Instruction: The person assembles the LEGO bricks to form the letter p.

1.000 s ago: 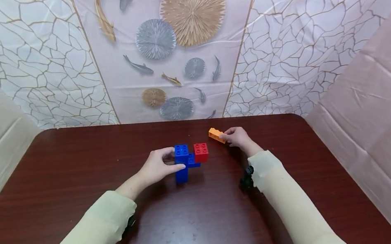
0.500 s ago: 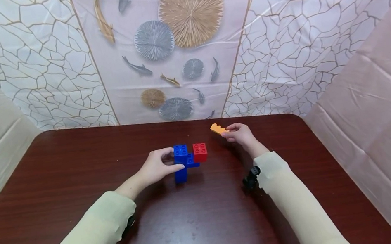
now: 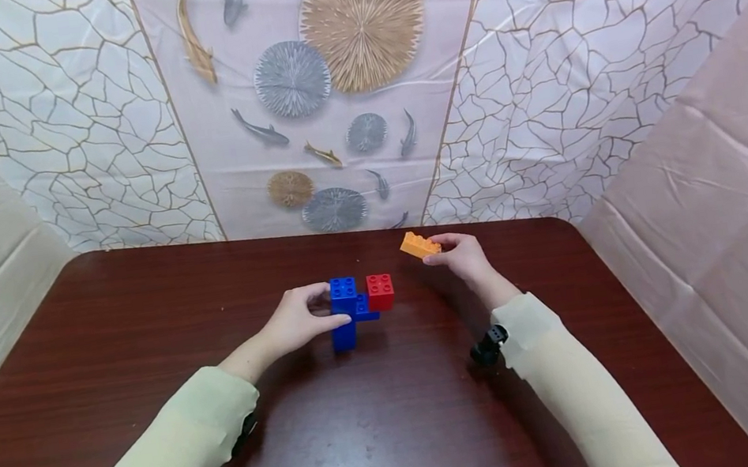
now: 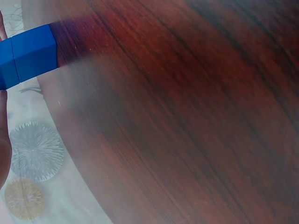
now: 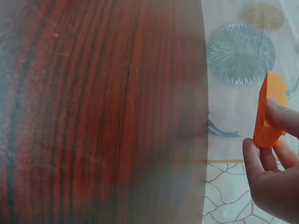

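Observation:
An upright stack of blue toy building bricks stands near the middle of the table, gripped between the thumb and fingers of my left hand. From its right side juts a thin blue brick that bears a red brick with studs on top. In the left wrist view the lower blue bricks show at the left edge. Farther back and to the right, my right hand pinches one end of a long orange brick, its studs tilted upward. The right wrist view shows thumb and fingers on the orange brick.
The dark wooden table ends at a patterned cloth backdrop. Plain cloth walls close in the left and right sides. A black wrist camera hangs under the right sleeve.
My right hand has shifted slightly to the right and back, turning the orange brick from its hollow side to its studs upward. The left hand and the blue stack stay practically still.

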`<action>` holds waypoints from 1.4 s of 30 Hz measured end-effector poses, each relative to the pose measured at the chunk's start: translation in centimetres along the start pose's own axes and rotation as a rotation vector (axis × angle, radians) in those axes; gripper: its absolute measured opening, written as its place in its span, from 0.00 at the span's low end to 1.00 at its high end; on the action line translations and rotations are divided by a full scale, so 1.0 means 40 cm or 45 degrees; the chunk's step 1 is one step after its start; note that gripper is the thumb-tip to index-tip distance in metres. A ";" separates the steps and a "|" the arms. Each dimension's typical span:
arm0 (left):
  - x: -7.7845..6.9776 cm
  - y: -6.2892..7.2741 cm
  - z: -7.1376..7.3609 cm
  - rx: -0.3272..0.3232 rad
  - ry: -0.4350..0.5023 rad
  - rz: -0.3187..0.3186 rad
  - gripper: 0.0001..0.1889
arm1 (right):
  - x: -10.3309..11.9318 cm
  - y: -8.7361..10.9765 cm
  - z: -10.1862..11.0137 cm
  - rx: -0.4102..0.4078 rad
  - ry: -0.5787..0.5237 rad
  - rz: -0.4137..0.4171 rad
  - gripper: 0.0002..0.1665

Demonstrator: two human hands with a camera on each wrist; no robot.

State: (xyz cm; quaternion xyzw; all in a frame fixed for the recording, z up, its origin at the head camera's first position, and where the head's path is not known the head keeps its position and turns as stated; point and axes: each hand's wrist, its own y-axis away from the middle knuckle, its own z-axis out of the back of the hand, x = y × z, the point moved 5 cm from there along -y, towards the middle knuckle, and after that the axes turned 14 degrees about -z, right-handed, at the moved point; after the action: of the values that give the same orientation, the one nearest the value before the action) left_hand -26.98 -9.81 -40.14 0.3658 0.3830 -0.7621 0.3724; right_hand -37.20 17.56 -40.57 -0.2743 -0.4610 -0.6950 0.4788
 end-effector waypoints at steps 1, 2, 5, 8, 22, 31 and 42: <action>-0.014 0.002 0.002 0.001 -0.005 -0.003 0.18 | 0.001 0.004 0.001 -0.005 -0.001 0.007 0.28; -0.029 0.005 0.003 0.002 -0.010 -0.005 0.18 | 0.002 0.007 0.001 -0.009 0.000 0.012 0.28; -0.043 0.006 0.005 0.004 -0.014 -0.013 0.17 | 0.002 0.016 0.000 -0.015 0.003 0.021 0.28; -0.016 0.003 0.003 0.002 -0.008 -0.017 0.18 | 0.002 0.023 -0.001 -0.022 0.018 0.035 0.28; 0.014 0.000 0.002 0.002 -0.006 -0.032 0.20 | 0.077 0.094 -0.006 0.019 0.071 0.156 0.30; 0.008 -0.001 0.003 0.012 -0.030 -0.021 0.20 | 0.139 0.166 -0.028 0.071 0.110 0.262 0.28; 0.017 -0.002 0.005 0.006 -0.039 -0.021 0.20 | 0.174 0.235 -0.056 0.126 0.159 0.373 0.25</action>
State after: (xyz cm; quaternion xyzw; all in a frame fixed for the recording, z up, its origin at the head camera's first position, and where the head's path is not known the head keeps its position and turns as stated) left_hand -27.40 -10.13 -40.60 0.3517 0.3784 -0.7717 0.3709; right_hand -31.18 11.56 -32.25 -0.2708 -0.4191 -0.6099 0.6156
